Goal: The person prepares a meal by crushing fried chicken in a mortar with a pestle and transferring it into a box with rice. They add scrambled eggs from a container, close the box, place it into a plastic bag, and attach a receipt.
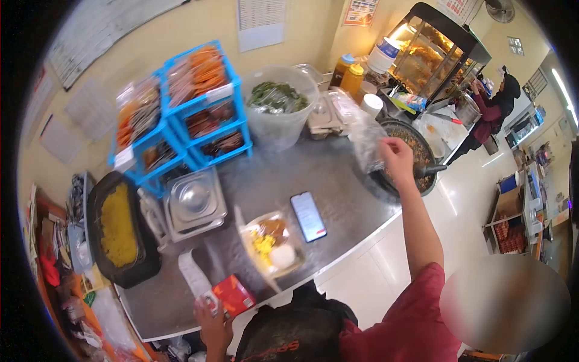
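Plastic bag: likely light, limp, slippery; I'd grip its edge. Right fingers pinch it; left fingers, at the receipt, I cannot tell.

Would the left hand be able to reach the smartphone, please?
Probably not straight across: the red box and food container lie between the left hand and smartphone, though reaching over seems possible.
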The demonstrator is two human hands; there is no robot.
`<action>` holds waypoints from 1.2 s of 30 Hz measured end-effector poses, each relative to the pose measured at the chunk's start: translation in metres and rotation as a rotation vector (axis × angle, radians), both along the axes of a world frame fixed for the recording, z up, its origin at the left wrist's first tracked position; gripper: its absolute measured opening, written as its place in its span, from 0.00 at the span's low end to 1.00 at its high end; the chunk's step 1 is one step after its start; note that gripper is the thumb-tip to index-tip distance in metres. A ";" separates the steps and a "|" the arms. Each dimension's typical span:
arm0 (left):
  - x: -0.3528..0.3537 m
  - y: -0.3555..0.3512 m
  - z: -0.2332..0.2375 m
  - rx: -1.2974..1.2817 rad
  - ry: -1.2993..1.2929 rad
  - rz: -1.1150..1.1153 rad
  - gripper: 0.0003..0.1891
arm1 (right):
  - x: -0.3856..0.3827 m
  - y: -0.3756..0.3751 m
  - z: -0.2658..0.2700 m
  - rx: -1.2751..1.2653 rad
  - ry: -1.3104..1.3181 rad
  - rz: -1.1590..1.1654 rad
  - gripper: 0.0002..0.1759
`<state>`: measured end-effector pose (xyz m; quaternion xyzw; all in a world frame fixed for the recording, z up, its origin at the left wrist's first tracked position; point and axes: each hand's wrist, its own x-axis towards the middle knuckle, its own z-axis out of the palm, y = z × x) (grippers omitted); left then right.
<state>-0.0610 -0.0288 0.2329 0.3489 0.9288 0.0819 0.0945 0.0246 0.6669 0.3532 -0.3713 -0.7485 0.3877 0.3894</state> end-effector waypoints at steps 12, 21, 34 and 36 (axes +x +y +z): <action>0.057 0.037 0.023 -0.005 -0.036 0.388 0.44 | 0.169 0.537 -0.202 0.804 -1.336 -0.146 0.16; 0.009 -0.002 -0.004 0.563 0.074 1.045 0.24 | 0.046 0.236 -0.032 0.313 -0.431 0.092 0.24; -0.229 0.003 -0.036 1.373 -1.073 0.667 0.34 | -0.287 -0.527 -0.028 0.607 -0.345 0.902 0.24; -0.233 0.006 -0.035 1.447 -1.198 0.690 0.39 | -0.322 -0.553 -0.027 0.468 -0.602 0.864 0.25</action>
